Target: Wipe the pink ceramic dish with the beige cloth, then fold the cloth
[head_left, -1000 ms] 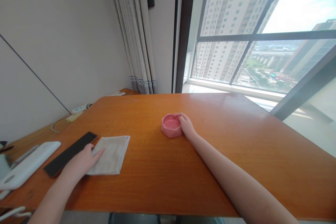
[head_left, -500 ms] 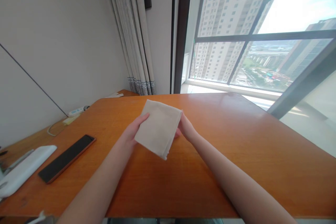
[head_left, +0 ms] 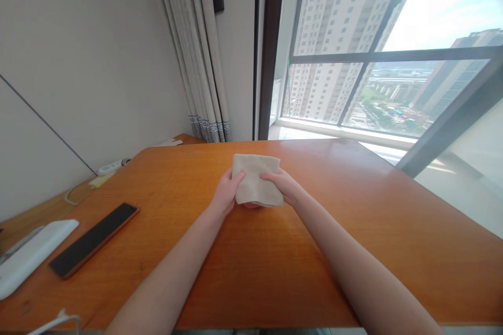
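Note:
A folded beige cloth (head_left: pixel 257 188) is held up over the wooden table (head_left: pixel 251 267), roughly square and tilted toward me. My left hand (head_left: pixel 227 191) grips its left side, thumb on the front face and fingers behind. On the right side my right hand (head_left: pixel 286 184) pinches it the same way, thumb lying across the front. The cloth hides most of the fingers of both hands; a bit of fingers shows below its lower edge.
To the left lies a dark phone (head_left: pixel 94 241) with a white flat object (head_left: pixel 37 251) beside it. A power strip (head_left: pixel 110 167) and a yellow item (head_left: pixel 102 180) sit by the wall. A white cable (head_left: pixel 58 320) loops at the front left edge. Behind are a curtain (head_left: pixel 196 63) and a window.
The cloth has turned more upright and squarer to me, and looks smaller. My left hand has moved right and farther out; my right thumb now rests on the front face.

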A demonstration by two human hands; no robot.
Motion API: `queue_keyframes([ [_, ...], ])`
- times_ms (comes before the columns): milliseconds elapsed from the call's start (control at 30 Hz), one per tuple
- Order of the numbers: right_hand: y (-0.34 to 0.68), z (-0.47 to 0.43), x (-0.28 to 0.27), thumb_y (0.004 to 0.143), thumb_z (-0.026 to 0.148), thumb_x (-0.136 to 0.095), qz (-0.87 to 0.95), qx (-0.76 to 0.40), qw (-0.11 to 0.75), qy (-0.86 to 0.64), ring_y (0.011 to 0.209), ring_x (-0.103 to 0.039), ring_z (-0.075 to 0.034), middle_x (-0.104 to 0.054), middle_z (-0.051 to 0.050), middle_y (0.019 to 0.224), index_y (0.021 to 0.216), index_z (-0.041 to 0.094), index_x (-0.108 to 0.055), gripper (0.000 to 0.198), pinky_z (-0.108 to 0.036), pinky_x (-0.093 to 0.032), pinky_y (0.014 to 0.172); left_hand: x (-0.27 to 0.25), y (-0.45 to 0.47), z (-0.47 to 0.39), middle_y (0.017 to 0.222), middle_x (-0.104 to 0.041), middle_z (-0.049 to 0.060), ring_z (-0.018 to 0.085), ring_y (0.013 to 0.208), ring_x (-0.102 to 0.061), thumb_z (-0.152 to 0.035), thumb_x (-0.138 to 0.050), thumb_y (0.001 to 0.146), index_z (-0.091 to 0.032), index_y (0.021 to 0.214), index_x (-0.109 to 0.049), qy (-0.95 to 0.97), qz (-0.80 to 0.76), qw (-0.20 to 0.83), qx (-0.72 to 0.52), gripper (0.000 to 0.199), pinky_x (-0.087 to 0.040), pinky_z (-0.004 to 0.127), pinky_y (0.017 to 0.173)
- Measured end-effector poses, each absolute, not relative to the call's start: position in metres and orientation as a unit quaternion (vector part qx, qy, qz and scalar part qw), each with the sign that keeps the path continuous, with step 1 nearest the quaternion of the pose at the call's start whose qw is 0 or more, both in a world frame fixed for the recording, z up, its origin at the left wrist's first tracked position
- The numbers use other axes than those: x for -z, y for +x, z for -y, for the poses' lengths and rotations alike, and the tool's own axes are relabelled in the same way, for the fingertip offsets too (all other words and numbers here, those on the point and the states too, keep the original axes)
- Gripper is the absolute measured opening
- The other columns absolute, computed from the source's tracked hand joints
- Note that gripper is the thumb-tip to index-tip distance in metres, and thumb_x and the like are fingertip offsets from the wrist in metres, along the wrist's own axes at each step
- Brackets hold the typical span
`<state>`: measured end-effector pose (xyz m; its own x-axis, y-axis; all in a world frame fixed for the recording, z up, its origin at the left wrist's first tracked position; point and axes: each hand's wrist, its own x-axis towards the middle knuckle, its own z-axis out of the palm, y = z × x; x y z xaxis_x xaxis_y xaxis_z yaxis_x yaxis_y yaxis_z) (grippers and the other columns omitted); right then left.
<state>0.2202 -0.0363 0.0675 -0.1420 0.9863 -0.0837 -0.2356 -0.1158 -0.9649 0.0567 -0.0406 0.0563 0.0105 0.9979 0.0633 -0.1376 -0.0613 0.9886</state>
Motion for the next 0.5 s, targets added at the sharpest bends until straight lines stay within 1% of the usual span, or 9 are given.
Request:
queue_keyframes([
  [67, 0.225, 0.032, -0.068, 0.067, 0.024, -0.061, 0.449, -0.515, 0.579, -0.444, 0.09, -0.062, -0.024, -0.067, -0.007, 0.098, 0.102, 0.018, -0.058, 0.036, -0.041, -0.05, 0.08, -0.048, 0.057, 0.041, 0.091, -0.064, 0.006, 0.018, 0.087, -0.062, -0.046, -0.046, 0.083, -0.017, 0.089, -0.054, 0.515, -0.436, 0.493, -0.55, 0.03, -0.05, 0.033, 0.078],
  [133, 0.23, 0.031, -0.068, 0.07, 0.023, -0.056, 0.498, -0.329, 0.657, -0.461, 0.098, -0.058, -0.024, -0.063, -0.006, 0.106, 0.104, 0.02, -0.058, 0.034, -0.041, -0.047, 0.085, -0.038, 0.055, 0.04, 0.094, -0.061, 0.007, 0.018, 0.091, -0.059, -0.041, -0.043, 0.085, -0.018, 0.085, -0.051, 0.563, -0.456, 0.403, -0.559, 0.025, -0.049, 0.034, 0.079],
  [167, 0.231, 0.032, -0.068, 0.071, 0.023, -0.055, 0.538, -0.225, 0.664, -0.468, 0.102, -0.055, -0.024, -0.06, -0.007, 0.111, 0.101, 0.02, -0.059, 0.03, -0.042, -0.044, 0.089, -0.033, 0.053, 0.04, 0.098, -0.059, 0.007, 0.019, 0.096, -0.057, -0.036, -0.045, 0.085, -0.018, 0.084, -0.051, 0.594, -0.466, 0.344, -0.559, 0.019, -0.048, 0.035, 0.082],
  [200, 0.231, 0.033, -0.067, 0.072, 0.022, -0.055, 0.591, -0.135, 0.642, -0.469, 0.106, -0.052, -0.024, -0.057, -0.007, 0.115, 0.097, 0.021, -0.06, 0.026, -0.042, -0.041, 0.092, -0.029, 0.052, 0.04, 0.103, -0.057, 0.008, 0.02, 0.102, -0.055, -0.031, -0.047, 0.083, -0.018, 0.086, -0.051, 0.627, -0.47, 0.283, -0.553, 0.013, -0.046, 0.037, 0.086],
  [233, 0.229, 0.036, -0.065, 0.072, 0.021, -0.055, 0.656, -0.073, 0.591, -0.464, 0.107, -0.05, -0.025, -0.056, -0.008, 0.116, 0.093, 0.021, -0.06, 0.021, -0.043, -0.037, 0.095, -0.026, 0.051, 0.04, 0.108, -0.056, 0.009, 0.021, 0.107, -0.052, -0.026, -0.049, 0.081, -0.018, 0.088, -0.051, 0.659, -0.467, 0.23, -0.543, 0.011, -0.043, 0.039, 0.091],
  [267, 0.226, 0.038, -0.062, 0.073, 0.021, -0.056, 0.724, -0.039, 0.521, -0.45, 0.106, -0.05, -0.024, -0.057, -0.008, 0.113, 0.089, 0.02, -0.06, 0.016, -0.043, -0.034, 0.097, -0.022, 0.05, 0.04, 0.112, -0.054, 0.01, 0.022, 0.111, -0.049, -0.022, -0.049, 0.08, -0.019, 0.093, -0.051, 0.687, -0.458, 0.192, -0.53, 0.013, -0.04, 0.04, 0.096],
  [333, 0.217, 0.042, -0.057, 0.078, 0.021, -0.053, 0.833, -0.034, 0.367, -0.413, 0.096, -0.052, -0.022, -0.061, -0.007, 0.098, 0.085, 0.02, -0.059, 0.009, -0.043, -0.032, 0.097, -0.015, 0.049, 0.038, 0.117, -0.053, 0.011, 0.022, 0.115, -0.047, -0.02, -0.05, 0.079, -0.019, 0.104, -0.051, 0.716, -0.446, 0.169, -0.51, 0.024, -0.034, 0.042, 0.102],
  [400, 0.21, 0.046, -0.053, 0.083, 0.025, -0.05, 0.874, -0.053, 0.263, -0.405, 0.085, -0.054, -0.02, -0.061, -0.004, 0.082, 0.082, 0.019, -0.057, 0.009, -0.042, -0.033, 0.094, -0.007, 0.049, 0.034, 0.123, -0.051, 0.013, 0.023, 0.119, -0.045, -0.021, -0.05, 0.08, -0.017, 0.114, -0.046, 0.694, -0.462, 0.212, -0.51, 0.035, -0.032, 0.043, 0.103],
  [500, 0.206, 0.05, -0.048, 0.08, 0.038, -0.058, 0.874, -0.067, 0.217, -0.429, 0.084, -0.053, -0.02, -0.061, -0.006, 0.085, 0.087, 0.019, -0.056, 0.02, -0.037, -0.039, 0.083, 0.006, 0.047, 0.026, 0.128, -0.049, 0.015, 0.024, 0.122, -0.045, -0.024, -0.051, 0.081, -0.016, 0.123, -0.04, 0.626, -0.49, 0.324, -0.513, 0.044, -0.032, 0.043, 0.104],
])
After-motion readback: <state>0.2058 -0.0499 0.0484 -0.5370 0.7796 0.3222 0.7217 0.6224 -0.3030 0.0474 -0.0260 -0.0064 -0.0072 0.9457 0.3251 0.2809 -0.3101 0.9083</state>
